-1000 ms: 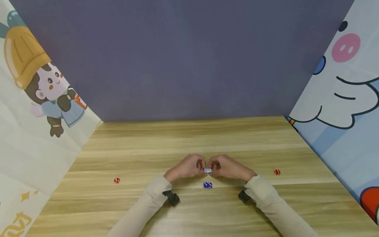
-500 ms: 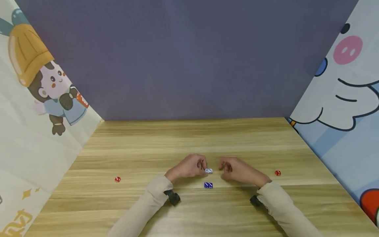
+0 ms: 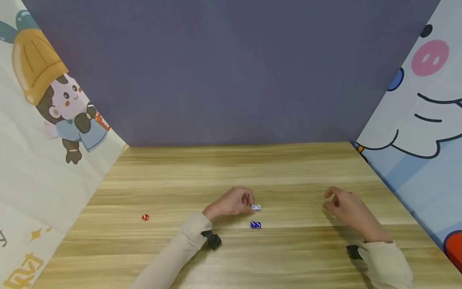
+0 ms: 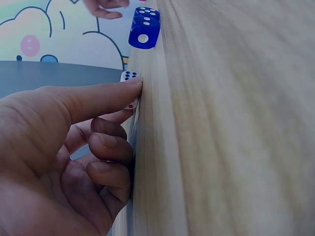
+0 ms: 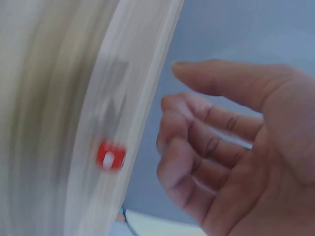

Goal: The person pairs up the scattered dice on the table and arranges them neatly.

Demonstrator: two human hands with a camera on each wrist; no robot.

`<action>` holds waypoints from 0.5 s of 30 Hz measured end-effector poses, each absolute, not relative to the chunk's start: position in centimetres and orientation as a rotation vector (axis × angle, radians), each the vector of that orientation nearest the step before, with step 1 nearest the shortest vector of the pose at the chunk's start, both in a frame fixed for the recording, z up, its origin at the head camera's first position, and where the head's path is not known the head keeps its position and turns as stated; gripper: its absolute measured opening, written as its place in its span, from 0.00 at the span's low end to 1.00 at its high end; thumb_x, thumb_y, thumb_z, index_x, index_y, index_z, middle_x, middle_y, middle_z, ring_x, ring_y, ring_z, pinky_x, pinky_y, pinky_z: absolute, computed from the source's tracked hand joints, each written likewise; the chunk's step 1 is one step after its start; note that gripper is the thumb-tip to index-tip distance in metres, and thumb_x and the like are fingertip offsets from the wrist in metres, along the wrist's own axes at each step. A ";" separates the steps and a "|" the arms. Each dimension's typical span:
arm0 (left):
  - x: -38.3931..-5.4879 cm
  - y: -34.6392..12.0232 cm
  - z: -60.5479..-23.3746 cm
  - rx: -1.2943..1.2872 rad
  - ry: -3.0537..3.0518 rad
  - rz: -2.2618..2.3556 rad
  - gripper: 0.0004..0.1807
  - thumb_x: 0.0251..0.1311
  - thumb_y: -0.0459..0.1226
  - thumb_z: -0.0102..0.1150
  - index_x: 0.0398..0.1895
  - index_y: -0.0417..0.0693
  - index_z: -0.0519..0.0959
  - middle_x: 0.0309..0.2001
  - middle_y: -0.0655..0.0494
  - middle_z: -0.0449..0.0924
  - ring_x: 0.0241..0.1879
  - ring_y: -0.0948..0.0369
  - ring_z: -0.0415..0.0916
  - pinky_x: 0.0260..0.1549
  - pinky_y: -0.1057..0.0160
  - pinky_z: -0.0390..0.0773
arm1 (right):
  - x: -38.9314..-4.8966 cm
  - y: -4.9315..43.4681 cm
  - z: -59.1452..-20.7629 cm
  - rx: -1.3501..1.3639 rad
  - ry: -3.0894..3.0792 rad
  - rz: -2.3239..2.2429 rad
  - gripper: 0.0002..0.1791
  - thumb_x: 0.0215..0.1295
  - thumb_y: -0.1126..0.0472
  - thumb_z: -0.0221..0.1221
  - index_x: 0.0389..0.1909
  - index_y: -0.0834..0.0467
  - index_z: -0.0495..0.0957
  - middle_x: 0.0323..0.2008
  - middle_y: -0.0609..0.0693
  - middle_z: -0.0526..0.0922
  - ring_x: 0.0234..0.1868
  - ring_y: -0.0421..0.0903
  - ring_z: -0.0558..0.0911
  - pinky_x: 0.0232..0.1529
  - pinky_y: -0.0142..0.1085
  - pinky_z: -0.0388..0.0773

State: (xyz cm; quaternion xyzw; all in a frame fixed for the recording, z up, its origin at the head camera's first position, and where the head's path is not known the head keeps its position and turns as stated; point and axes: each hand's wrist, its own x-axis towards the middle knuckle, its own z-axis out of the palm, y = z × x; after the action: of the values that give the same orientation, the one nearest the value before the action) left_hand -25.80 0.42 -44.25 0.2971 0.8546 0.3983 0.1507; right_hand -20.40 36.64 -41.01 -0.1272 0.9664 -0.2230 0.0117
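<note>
Two white dice (image 3: 256, 207) sit side by side on the wooden table. My left hand (image 3: 232, 201) pinches the left one between thumb and index finger; in the left wrist view the thumb covers much of that white die (image 4: 129, 75). Just nearer to me is a pair of blue dice (image 3: 255, 225), touching each other. Off to the right, my right hand (image 3: 348, 208) hovers over the table with thumb and fingers apart, holding nothing. Below it, the right wrist view has a blurred red die (image 5: 110, 155), which the hand hides in the head view.
Another red die (image 3: 145, 217) lies on the left part of the table (image 3: 202, 168). A dark grey panel (image 3: 231, 72) rises behind the table, with cartoon-printed sheets on both sides.
My right hand has let go of the white dice and moved far to the right, over the right-hand red die. The left hand has stayed at the white dice.
</note>
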 end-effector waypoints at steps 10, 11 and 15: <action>-25.7 0.5 -44.0 0.857 2.471 1.129 0.09 0.52 0.34 0.75 0.29 0.48 0.80 0.27 0.61 0.77 0.22 0.68 0.67 0.22 0.71 0.68 | -20.6 40.0 -41.3 -0.174 2.938 -0.555 0.27 0.65 0.45 0.63 0.44 0.68 0.76 0.32 0.52 0.83 0.29 0.47 0.80 0.29 0.46 0.77; -25.7 0.5 -44.1 0.859 2.473 1.125 0.09 0.52 0.34 0.75 0.29 0.48 0.80 0.26 0.61 0.77 0.22 0.68 0.67 0.22 0.71 0.67 | -20.6 40.1 -41.4 -0.175 2.935 -0.555 0.25 0.65 0.45 0.63 0.42 0.66 0.77 0.31 0.51 0.83 0.29 0.46 0.79 0.29 0.45 0.76; -25.7 0.5 -44.0 0.859 2.476 1.122 0.09 0.52 0.34 0.75 0.29 0.47 0.81 0.26 0.61 0.77 0.21 0.68 0.67 0.21 0.71 0.67 | -20.6 40.4 -41.7 -0.190 2.913 -0.592 0.16 0.67 0.51 0.63 0.36 0.61 0.77 0.29 0.49 0.82 0.26 0.43 0.77 0.27 0.41 0.74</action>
State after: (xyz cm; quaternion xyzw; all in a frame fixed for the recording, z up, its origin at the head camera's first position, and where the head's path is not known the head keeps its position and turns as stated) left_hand -25.69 0.51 -43.99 0.2982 0.8593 0.3895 0.1447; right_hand -20.56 40.35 -41.67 -0.0635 0.9747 -0.1981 0.0812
